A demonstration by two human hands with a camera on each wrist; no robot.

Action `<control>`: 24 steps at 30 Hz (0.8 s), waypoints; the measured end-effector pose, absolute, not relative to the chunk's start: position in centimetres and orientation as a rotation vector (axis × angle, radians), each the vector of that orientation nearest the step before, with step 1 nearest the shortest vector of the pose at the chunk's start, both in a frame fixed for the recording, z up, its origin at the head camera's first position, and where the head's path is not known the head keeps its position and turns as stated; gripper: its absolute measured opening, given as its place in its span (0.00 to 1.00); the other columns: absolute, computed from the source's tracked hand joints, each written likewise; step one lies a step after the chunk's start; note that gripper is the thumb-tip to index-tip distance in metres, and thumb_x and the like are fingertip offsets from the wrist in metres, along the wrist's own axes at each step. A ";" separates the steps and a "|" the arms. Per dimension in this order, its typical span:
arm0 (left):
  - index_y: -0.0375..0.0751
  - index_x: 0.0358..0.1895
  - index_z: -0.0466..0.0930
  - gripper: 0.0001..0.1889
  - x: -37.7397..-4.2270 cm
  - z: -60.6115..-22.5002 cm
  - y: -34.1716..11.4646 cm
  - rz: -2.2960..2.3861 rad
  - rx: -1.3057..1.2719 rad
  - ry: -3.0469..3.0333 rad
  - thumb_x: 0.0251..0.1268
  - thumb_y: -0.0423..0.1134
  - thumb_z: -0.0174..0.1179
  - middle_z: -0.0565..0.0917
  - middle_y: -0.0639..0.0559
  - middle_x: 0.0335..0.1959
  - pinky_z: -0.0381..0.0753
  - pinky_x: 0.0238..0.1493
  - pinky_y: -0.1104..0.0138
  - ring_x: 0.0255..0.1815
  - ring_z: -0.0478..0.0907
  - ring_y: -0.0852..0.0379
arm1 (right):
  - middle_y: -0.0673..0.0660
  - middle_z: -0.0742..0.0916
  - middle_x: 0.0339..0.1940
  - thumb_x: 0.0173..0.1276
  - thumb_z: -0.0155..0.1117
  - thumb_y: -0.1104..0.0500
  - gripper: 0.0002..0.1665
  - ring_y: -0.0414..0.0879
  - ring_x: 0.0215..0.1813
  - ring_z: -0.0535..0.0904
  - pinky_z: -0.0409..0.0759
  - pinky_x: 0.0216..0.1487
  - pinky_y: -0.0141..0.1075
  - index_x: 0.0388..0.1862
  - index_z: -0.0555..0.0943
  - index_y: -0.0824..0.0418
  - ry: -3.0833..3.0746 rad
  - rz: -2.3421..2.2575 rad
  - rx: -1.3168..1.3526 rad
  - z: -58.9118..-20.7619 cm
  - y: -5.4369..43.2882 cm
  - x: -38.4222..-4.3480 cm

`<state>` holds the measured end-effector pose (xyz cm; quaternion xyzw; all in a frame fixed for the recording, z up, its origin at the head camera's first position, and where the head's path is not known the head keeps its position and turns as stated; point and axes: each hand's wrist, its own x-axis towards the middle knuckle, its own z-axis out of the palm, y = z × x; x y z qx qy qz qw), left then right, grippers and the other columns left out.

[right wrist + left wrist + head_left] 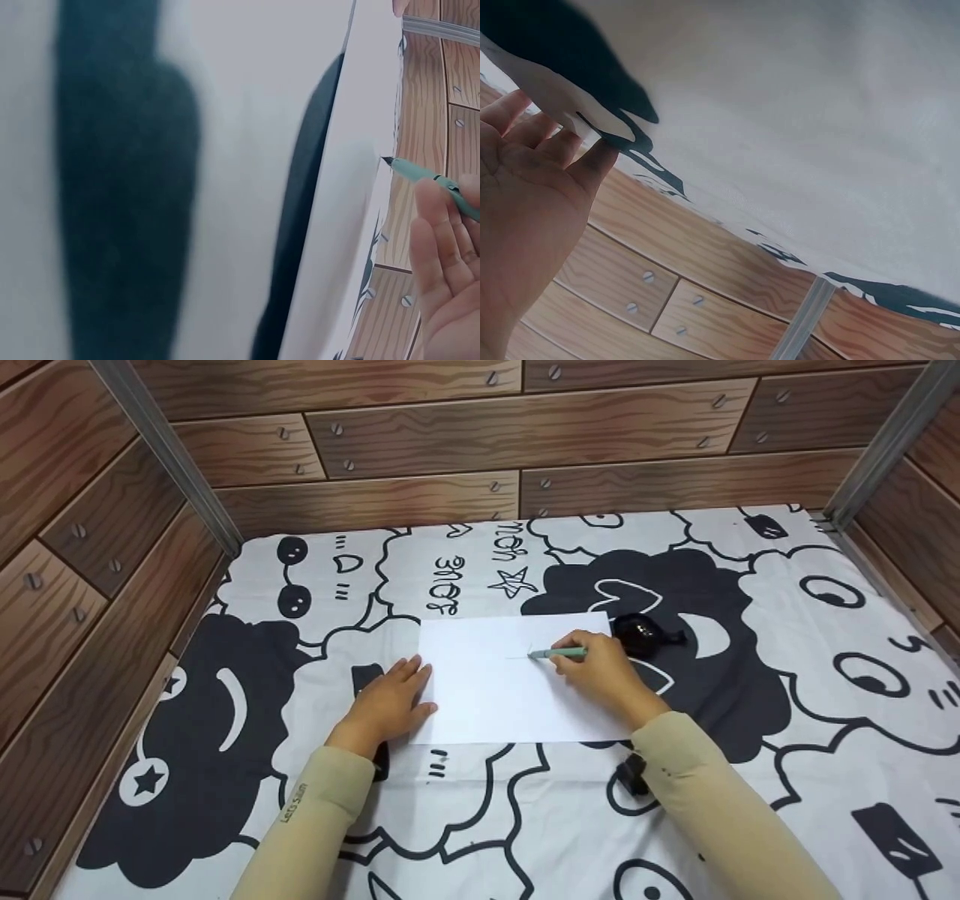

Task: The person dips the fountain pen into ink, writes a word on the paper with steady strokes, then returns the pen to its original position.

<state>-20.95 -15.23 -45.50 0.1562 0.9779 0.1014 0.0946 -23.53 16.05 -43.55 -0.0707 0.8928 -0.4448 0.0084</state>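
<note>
A sheet of white paper (480, 697) lies flat on the patterned cloth. My right hand (604, 671) pinches a light green pen (559, 653) over the paper's right half. In the right wrist view the dark tip of the pen (412, 171) meets the sheet. Faint thin lines (517, 658) show on the paper just left of the tip. At the sheet's left edge my left hand (388, 701) rests with its fingers extended, the fingertips and thumb on the paper's margin. The left wrist view shows that hand's palm and fingers (592, 165) against the cloth.
A glossy black rounded object with a narrow neck (641, 636) lies right of the paper, beside my right hand. Black-and-white cartoon cloth (450, 825) covers the table. Wood-print panels (420, 442) and grey corner posts (169, 457) enclose the back and sides.
</note>
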 end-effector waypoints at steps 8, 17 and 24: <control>0.42 0.72 0.60 0.33 -21.0 -45.6 -15.2 0.302 0.473 2.913 0.69 0.52 0.54 0.56 0.46 0.74 0.54 0.70 0.52 0.74 0.49 0.46 | 0.54 0.87 0.27 0.63 0.66 0.62 0.08 0.44 0.25 0.82 0.77 0.27 0.29 0.39 0.83 0.64 2.738 -1.432 -0.266 -43.6 16.0 -23.1; 0.43 0.73 0.60 0.33 -21.0 -45.5 -15.2 0.302 0.462 2.903 0.69 0.53 0.54 0.56 0.46 0.74 0.53 0.70 0.53 0.75 0.49 0.47 | 0.54 0.87 0.26 0.63 0.66 0.62 0.07 0.44 0.25 0.81 0.78 0.28 0.31 0.38 0.83 0.64 2.706 -1.447 -0.283 -43.7 15.8 -22.7; 0.42 0.73 0.60 0.33 -20.9 -45.4 -15.2 0.301 0.471 2.904 0.69 0.53 0.54 0.56 0.46 0.74 0.53 0.71 0.53 0.75 0.49 0.46 | 0.52 0.86 0.24 0.63 0.67 0.61 0.07 0.43 0.24 0.80 0.77 0.29 0.31 0.38 0.84 0.63 2.714 -1.422 -0.295 -43.6 15.6 -22.3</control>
